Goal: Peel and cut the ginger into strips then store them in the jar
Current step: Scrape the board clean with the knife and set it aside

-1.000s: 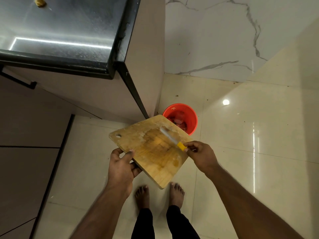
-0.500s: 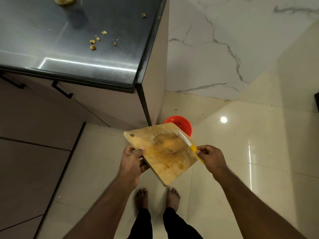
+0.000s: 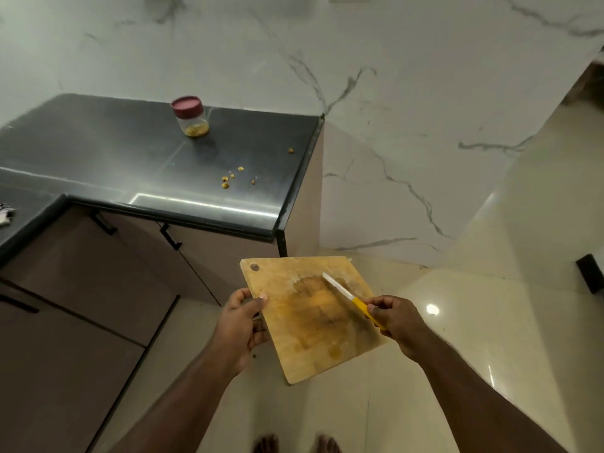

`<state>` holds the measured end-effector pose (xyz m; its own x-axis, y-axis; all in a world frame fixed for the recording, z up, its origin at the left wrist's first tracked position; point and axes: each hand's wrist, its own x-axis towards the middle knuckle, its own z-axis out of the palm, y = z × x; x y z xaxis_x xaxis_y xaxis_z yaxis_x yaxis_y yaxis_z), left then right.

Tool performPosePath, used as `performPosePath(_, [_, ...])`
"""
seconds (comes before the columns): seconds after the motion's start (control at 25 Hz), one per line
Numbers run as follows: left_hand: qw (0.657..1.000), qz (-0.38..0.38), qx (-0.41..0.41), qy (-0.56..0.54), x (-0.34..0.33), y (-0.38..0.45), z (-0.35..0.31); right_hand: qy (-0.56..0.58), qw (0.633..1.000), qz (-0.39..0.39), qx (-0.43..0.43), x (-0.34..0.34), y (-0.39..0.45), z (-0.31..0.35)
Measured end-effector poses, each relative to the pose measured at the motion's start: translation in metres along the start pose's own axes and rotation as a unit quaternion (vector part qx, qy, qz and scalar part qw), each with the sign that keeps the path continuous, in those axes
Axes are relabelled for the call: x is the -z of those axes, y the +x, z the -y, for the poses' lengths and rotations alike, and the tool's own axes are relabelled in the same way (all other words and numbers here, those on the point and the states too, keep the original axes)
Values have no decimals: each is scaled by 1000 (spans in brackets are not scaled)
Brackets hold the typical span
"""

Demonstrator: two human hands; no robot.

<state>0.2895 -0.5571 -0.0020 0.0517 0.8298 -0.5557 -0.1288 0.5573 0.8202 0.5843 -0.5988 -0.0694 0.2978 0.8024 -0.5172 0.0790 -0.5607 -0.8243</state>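
Note:
I hold a stained wooden cutting board point(image 3: 304, 325) over the floor, away from the counter. My left hand point(image 3: 240, 325) grips its left edge. My right hand point(image 3: 397, 322) grips a yellow-handled knife point(image 3: 346, 294), whose white blade lies across the board's upper right part. No ginger is on the board. A clear jar point(image 3: 191, 116) with a dark red lid stands on the black countertop point(image 3: 108, 158), with yellow ginger pieces at its bottom. Several small ginger scraps point(image 3: 228, 179) lie loose on the counter to the jar's right.
Cabinet doors with black handles point(image 3: 170, 237) sit under the counter. A marble wall point(image 3: 392, 125) rises behind and to the right. My bare feet point(image 3: 294, 444) stand on the glossy tiled floor. A dark object point(image 3: 590, 273) is at the right edge.
My view has lifted from the floor to the counter; the red bin is out of sight and the jar has come into view. Both hands still hold the board and knife.

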Motion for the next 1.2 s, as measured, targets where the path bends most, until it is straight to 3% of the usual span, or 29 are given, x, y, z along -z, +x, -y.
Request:
performPosePath(0.16, [999, -16, -39, -11, 19, -12, -21, 94, 995, 18, 12, -5, -8, 22])
performPosePath(0.28, [996, -47, -63, -34, 46, -14, -38, 96, 994, 35, 39, -28, -8, 50])
performPosePath(0.72, [984, -98, -86, -124, 173, 18, -85, -51, 986, 44, 155, -171, -10, 136])
performPosePath(1.0, [974, -135, -72, -166, 291, 49, -119, -195, 951, 50, 234, -300, -14, 185])
performPosePath(1.2, [970, -147, -71, -180, 340, 77, -142, -236, 939, 55, 246, -348, 3, 217])
